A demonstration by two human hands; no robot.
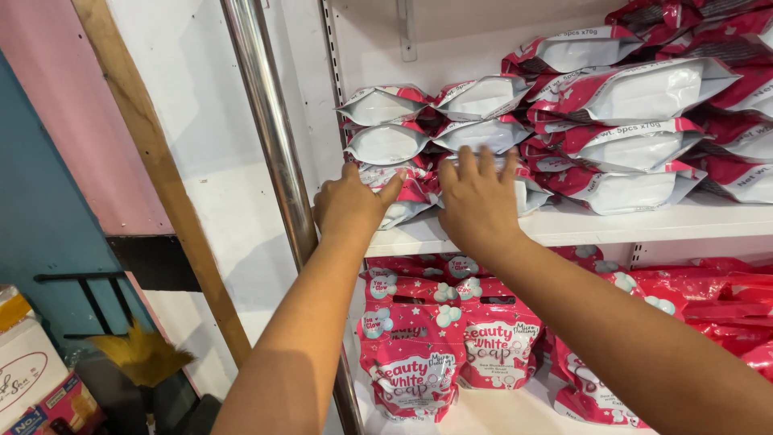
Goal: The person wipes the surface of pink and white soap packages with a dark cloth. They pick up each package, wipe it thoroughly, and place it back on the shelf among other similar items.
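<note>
Both of the person's hands are up at the white shelf (644, 221), working on the stacked pink-and-white pouches (419, 141) lying flat at its left end. The left hand (348, 205) curls around the left end of the bottom pouch (407, 197), thumb on top of it. The right hand (477, 201) lies flat, fingers spread, pressed against the front of the stack just beside it. More such pouches (636, 129) are piled to the right. On the shelf below, pink soap bags (451, 338) stand upright. A chrome pole (270, 129) runs up just left of the shelving.
</note>
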